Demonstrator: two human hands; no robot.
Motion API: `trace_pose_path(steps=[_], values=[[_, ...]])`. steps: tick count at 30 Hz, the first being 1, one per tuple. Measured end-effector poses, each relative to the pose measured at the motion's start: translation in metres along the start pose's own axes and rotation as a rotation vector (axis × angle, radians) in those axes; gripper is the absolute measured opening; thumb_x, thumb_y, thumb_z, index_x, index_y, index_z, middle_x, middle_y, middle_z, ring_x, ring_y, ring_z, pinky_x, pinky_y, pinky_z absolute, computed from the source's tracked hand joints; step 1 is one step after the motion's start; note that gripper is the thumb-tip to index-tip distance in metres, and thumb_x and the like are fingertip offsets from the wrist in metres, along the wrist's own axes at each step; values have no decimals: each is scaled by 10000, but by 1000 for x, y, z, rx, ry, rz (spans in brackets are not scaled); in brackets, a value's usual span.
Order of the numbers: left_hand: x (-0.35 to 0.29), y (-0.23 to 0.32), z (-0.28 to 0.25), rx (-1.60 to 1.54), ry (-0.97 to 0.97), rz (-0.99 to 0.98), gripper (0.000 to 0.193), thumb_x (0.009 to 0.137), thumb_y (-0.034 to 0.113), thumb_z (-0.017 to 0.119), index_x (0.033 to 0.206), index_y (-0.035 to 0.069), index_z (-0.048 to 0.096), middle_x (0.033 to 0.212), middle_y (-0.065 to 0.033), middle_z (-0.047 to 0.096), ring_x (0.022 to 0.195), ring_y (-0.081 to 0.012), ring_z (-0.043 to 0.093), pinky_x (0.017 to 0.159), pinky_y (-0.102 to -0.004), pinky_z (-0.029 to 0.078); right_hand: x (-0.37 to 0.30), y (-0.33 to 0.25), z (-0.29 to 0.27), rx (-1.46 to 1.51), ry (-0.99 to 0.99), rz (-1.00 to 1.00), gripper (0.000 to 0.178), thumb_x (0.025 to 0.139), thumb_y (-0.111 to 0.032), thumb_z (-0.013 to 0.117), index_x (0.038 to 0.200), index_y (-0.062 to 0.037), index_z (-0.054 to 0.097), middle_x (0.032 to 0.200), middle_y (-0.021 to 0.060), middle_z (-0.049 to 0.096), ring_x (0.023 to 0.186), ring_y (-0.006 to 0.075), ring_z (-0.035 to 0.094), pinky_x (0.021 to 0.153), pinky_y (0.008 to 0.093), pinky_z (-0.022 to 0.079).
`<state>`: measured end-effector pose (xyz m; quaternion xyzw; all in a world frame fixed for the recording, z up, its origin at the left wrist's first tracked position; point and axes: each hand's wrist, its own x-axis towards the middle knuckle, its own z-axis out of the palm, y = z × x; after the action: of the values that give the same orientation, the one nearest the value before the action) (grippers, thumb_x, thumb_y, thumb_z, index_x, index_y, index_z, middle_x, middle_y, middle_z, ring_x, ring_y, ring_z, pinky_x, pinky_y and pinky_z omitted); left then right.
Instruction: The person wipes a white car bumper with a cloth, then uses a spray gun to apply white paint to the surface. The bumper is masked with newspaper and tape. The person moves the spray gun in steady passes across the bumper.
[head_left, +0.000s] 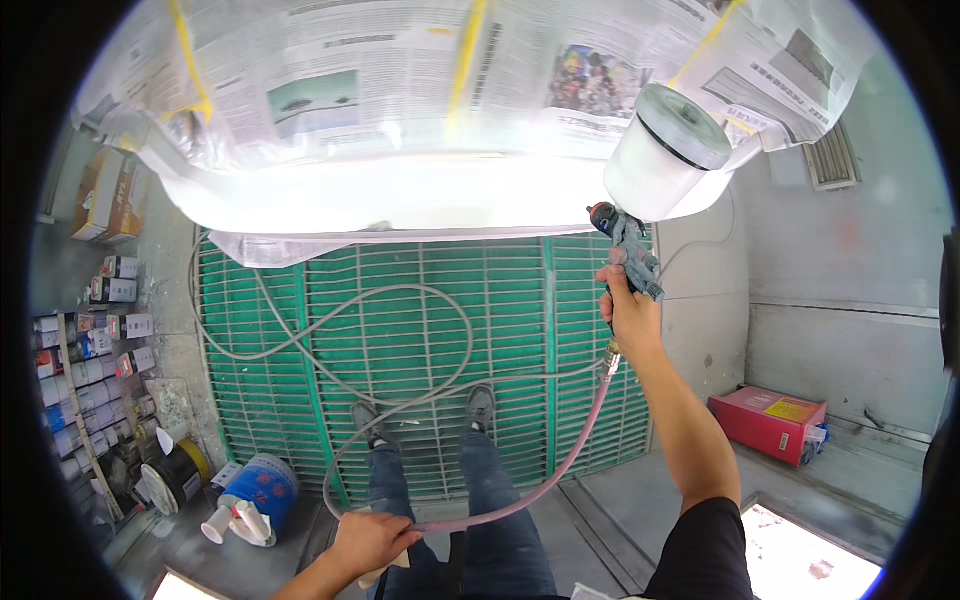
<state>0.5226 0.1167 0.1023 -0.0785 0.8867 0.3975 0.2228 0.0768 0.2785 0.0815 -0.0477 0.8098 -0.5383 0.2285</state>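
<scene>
My right hand [636, 312] is wrapped round the grip of a spray gun [630, 250], raised at the right in front of a white car panel [400, 190]. On top of the gun sits a white paint cup [665, 150] with a greyish lid, tilted. A pinkish air hose [560, 470] runs from the base of the gun's handle down to my left hand [372, 543], which is closed on it near my legs. Newspaper masking sheets [400, 80] under clear film and yellow tape cover the area above the panel.
Grey hose [470, 330] loops over the green floor grating [500, 300] around my feet. At the left are shelved cans [90, 390], a cardboard box [110, 195] and a blue container [262, 490]. A red box [768, 420] lies by the right wall.
</scene>
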Motion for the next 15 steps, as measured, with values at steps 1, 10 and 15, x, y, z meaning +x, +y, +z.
trace_pose_path(steps=[1, 10, 15], values=[[12, 8, 4, -10, -5, 9, 287, 867, 425, 667, 787, 151, 695, 659, -22, 645, 594, -246, 653, 496, -379, 498, 4, 1, -16, -6, 16, -14, 368, 1021, -294, 558, 1301, -56, 568, 976, 86, 638, 574, 82, 507, 491, 241, 413], [120, 75, 34, -47, -110, 100, 360, 924, 452, 584, 788, 126, 656, 715, -45, 669, 663, -268, 667, 540, -404, 501, 52, 28, -150, -93, 154, -72, 353, 1023, -262, 556, 1268, -9, 567, 957, 74, 625, 549, 64, 493, 459, 216, 388], [166, 102, 53, -61, -152, 137, 359, 941, 442, 562, 809, 120, 647, 733, -53, 677, 681, -282, 671, 551, -423, 504, 79, 29, -208, -113, 244, -104, 329, 1014, -223, 563, 1259, -3, 579, 939, 57, 624, 538, 69, 482, 459, 214, 376]])
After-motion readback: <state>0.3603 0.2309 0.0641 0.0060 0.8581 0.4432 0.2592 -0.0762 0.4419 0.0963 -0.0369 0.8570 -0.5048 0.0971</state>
